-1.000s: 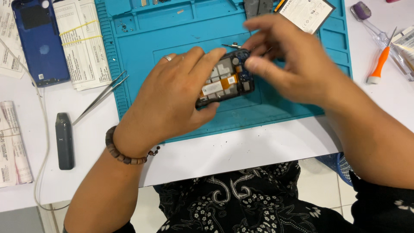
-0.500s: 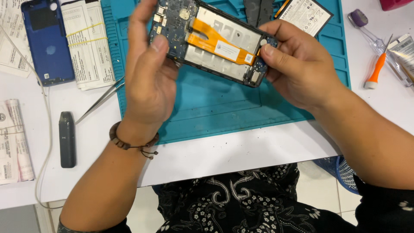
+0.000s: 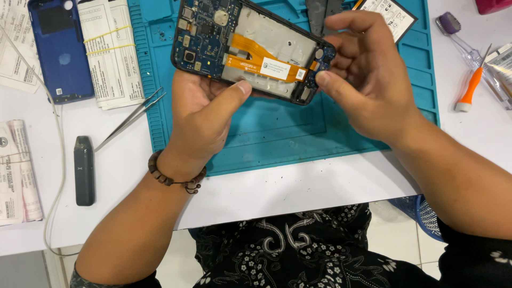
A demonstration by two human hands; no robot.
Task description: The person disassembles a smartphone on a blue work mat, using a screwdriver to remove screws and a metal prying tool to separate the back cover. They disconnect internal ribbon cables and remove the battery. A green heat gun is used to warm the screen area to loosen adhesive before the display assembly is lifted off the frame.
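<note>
An opened smartphone, back cover off with circuit board and orange flex cable exposed, is held above the teal repair mat in the upper middle of the frame. The left hand cups it from below, thumb pressed on its lower edge; the right hand pinches its right end, fingers curled. Left of the mat on the white surface lie tweezers, a blue back cover and a black stick-shaped device. An orange-handled screwdriver lies at the right.

phone above mat, tweezers left
</note>
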